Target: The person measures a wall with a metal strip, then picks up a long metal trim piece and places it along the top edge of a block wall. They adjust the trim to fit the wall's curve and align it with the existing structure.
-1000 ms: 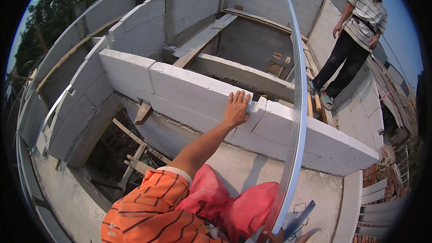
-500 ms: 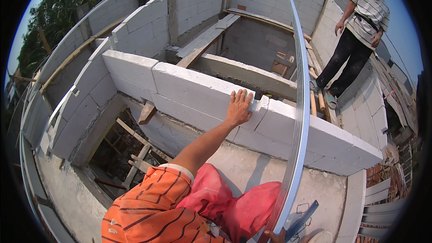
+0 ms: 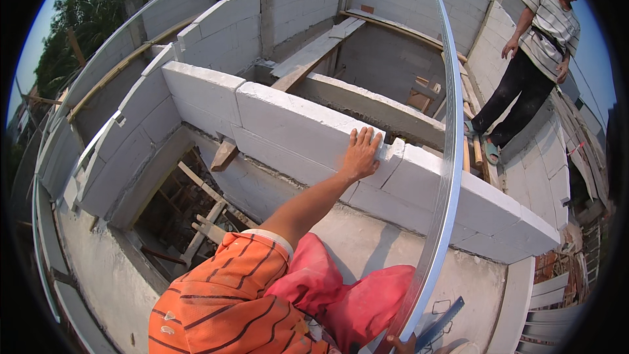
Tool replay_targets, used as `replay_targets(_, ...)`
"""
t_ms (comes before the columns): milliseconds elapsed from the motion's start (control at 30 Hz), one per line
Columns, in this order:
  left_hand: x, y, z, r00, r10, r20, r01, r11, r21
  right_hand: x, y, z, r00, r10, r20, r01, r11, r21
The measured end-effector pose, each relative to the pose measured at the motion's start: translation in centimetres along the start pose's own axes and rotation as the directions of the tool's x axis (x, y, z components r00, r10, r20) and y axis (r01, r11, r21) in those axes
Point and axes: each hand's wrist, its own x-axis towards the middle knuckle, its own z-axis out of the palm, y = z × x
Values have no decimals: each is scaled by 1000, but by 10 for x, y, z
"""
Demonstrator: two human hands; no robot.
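Observation:
My left hand (image 3: 362,154) lies on the top edge of a pale block wall (image 3: 295,108), its palm down and fingers laid over the edge, beside a small notch. A long, shiny metal bar (image 3: 451,137) runs from the lower edge of the picture up past this wall toward the far end. Low in the picture, my right hand (image 3: 401,343) closes its fingers round the near end of the bar; most of that hand is cut off. A blue flat blade (image 3: 440,325), perhaps a saw, is just right of my right hand.
Another person (image 3: 537,59) stands on planks at the far right. A wooden plank (image 3: 314,56) bridges the opening beyond the wall. Left of me, an opening (image 3: 190,210) drops to timber pieces below. Bent wire (image 3: 440,307) lies on the concrete ledge (image 3: 472,282).
The whole view has shifted slightly, so the scene sits a little farther right. My left hand stays on the wall edge and my right hand on the metal bar.

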Motion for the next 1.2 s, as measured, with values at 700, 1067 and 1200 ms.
replay_targets(700, 0, -6, -8, 1000, -16, 17, 16, 1000, -13, -1, 0, -3, 995, -54, 82, 42, 989, 139)
replay_targets(1067, -1, 7, -3, 1000, 7, 1, -7, 999, -47, -3, 18, -3, 994, -72, 86, 64, 993, 100)
replay_targets(1200, -2, 4, -6, 1000, 10, 1, -10, 999, -34, -4, 14, -1, 993, -60, 97, 48, 991, 125)
